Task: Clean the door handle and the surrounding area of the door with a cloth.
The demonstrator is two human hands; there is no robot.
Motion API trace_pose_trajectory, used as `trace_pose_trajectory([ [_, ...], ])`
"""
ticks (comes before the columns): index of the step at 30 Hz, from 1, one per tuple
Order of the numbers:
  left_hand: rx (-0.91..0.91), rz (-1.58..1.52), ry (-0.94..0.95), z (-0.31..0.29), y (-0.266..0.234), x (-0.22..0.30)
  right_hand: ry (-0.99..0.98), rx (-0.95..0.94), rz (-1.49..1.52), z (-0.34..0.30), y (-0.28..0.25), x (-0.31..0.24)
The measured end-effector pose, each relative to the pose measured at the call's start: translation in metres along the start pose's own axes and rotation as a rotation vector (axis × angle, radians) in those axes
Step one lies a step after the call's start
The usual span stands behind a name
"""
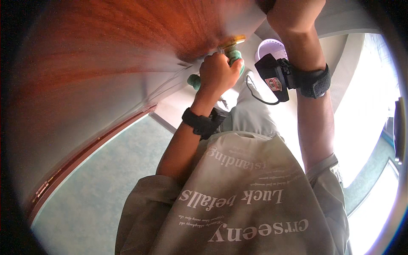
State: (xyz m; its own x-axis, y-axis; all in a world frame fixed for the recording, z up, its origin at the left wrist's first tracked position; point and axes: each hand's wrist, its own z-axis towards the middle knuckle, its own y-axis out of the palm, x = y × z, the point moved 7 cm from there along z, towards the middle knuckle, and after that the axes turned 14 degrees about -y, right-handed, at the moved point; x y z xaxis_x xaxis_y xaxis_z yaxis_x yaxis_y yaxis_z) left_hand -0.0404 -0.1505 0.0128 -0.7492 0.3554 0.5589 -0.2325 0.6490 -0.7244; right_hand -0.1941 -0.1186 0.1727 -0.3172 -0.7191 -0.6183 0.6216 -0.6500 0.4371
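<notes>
My left hand [219, 74] is closed round a bunched green cloth [236, 56], which pokes out on both sides of the fist. Just beyond the knuckles is a gold-coloured door handle [233, 41] on a reddish-brown wooden door [140, 46]. I cannot tell whether the cloth touches the handle. At the top edge, my right hand [295, 16] looks curled beside the far end of the door. Its fingertips are hidden, and a dark shape shows next to them. Black straps with small devices circle both wrists.
A lilac slatted basket [272, 50] stands past the door's end, near my right wrist. To the left runs a reddish-brown frame [97, 144] along a pale green surface [110, 191]. Bright light comes from the right, where a dark upright object [399, 129] shows at the rim.
</notes>
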Motion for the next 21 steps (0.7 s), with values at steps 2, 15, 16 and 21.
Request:
trace_pose_trajectory([
  [2,-0.015,-0.002,0.021,-0.003,-0.006,-0.003,-0.005,0.029,0.043,-0.005,0.005,-0.002],
  [15,0.235,0.213,-0.202,-0.007,0.000,0.006,-0.019,-0.065,-0.160,-0.004,0.005,-0.006],
  [16,0.234,0.213,-0.201,-0.006,-0.001,0.002,-0.019,-0.064,-0.162,-0.005,0.004,-0.009],
  [21,0.044,0.043,-0.003,-0.004,-0.007,0.001,-0.117,-0.067,-0.357,0.000,0.000,-0.011],
])
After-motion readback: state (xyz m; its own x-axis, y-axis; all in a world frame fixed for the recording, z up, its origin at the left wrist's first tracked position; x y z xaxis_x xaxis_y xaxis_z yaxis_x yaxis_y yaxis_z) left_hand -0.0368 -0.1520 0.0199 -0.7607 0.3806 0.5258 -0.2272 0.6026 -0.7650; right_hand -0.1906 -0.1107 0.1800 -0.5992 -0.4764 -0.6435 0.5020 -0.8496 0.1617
